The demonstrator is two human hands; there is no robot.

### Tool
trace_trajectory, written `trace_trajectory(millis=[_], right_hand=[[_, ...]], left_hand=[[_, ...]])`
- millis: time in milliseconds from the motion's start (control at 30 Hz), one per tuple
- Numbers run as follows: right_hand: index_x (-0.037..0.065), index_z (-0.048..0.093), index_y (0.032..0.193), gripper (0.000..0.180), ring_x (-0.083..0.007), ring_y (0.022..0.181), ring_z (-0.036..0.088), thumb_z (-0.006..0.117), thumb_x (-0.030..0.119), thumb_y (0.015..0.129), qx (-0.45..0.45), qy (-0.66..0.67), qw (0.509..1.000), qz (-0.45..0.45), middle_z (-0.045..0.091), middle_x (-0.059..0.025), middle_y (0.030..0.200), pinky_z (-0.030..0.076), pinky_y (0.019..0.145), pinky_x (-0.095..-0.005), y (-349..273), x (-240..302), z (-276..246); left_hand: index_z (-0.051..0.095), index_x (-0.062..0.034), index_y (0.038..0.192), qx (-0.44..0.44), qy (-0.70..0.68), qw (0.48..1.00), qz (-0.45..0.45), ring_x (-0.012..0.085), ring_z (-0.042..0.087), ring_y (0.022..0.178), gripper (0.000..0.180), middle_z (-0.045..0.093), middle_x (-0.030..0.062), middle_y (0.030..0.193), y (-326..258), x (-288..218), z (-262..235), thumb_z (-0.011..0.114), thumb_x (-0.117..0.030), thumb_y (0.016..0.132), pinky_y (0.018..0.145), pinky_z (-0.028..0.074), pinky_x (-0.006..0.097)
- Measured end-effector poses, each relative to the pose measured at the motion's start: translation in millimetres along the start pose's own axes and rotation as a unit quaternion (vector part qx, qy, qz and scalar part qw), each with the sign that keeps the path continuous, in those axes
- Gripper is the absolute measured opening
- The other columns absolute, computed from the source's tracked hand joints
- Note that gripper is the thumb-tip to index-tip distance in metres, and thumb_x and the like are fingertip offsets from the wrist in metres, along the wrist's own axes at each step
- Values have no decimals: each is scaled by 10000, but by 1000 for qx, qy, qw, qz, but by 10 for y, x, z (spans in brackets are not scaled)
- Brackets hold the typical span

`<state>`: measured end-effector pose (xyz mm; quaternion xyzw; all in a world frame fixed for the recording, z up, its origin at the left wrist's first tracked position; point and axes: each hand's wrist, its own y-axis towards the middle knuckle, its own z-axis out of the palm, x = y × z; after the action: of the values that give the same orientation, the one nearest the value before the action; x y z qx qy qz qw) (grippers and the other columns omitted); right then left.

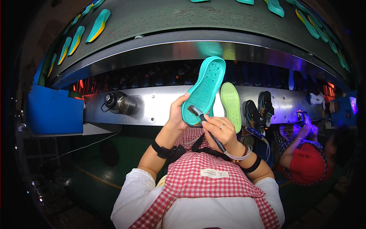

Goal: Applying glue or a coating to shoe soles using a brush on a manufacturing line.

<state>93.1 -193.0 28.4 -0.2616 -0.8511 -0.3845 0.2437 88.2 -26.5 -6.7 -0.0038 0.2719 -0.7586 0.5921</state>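
My left hand (177,114) grips a teal shoe sole (206,84) by its left edge near the lower end, tilted so its hollow inner face shows. Dotted small holes mark the sole's upper end. My right hand (222,133) is closed around a dark-handled brush (215,140). The brush's dark bristles touch the inside of the sole at its lower end. A pale tube runs from the handle past my right wrist. Just right of the teal sole, a light green sole (230,106) leans over the edge of the metal shelf (160,103).
A dark bottle (119,103) stands on the shelf at left, near a blue box (55,110). Black shoes (253,114) sit to the right. Beyond, a green conveyor belt (171,19) carries several teal soles (98,25). A co-worker in red (308,162) works at far right.
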Motion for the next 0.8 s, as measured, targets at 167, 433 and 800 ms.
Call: trace_trajectory(millis=[167,433,800], right_hand=[[-4,617,833,214,-260,747,617,668,20,627,-13,-29,1000,-1,616,-145,882,489,636,-314,-18,42,55],[-17,616,846,193,-286,751,615,651,0,658,-72,-88,990,80,621,-176,881,490,660,-332,17,-171,42],[-4,625,891,138,-197,737,622,593,18,758,-130,72,958,244,641,-133,820,469,652,-266,137,-556,-13]], left_hand=[[433,42,1146,8,-3,1000,5,326,573,919,448,549,214,1054,5,31,-8,412,-290,847,753,498,448],[409,18,1198,-85,-24,996,-20,264,575,944,436,561,166,1059,-42,215,86,382,-272,874,804,486,361],[369,-3,1242,-59,8,997,-46,271,571,959,458,530,171,1112,-106,234,47,386,-302,895,802,488,430]])
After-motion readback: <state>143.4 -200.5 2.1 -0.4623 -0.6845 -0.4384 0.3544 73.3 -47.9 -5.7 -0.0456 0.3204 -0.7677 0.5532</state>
